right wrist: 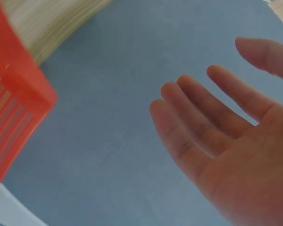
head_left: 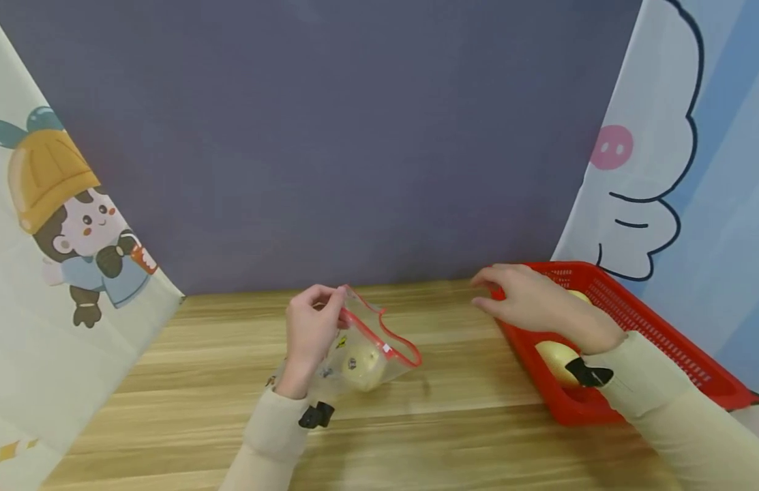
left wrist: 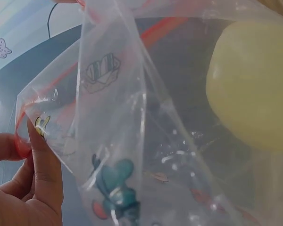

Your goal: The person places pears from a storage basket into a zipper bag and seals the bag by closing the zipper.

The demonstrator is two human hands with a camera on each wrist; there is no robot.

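Observation:
My left hand (head_left: 311, 334) pinches the red-edged rim of a clear zip bag (head_left: 336, 385) printed with small cartoon figures. The bag's mouth gapes toward the right, and a red zip line runs along it. Inside lies a pale yellow, rounded fruit (head_left: 362, 368), seen through the plastic in the left wrist view as a smooth yellow shape (left wrist: 252, 84); its exact kind is unclear. Over the left rim of a red basket (head_left: 539, 395) hovers my right hand (head_left: 529, 300), its fingers spread and slightly bent. Its palm (right wrist: 254, 165) holds nothing in the right wrist view.
Yellow fruit (head_left: 557, 360) lies in the basket, partly hidden by the right forearm, and another piece (head_left: 579, 296) shows behind the hand. A wood-grain table (head_left: 170, 395) bears everything. Behind it stands a dark grey panel (head_left: 354, 150), with cartoon-printed sheets on both sides.

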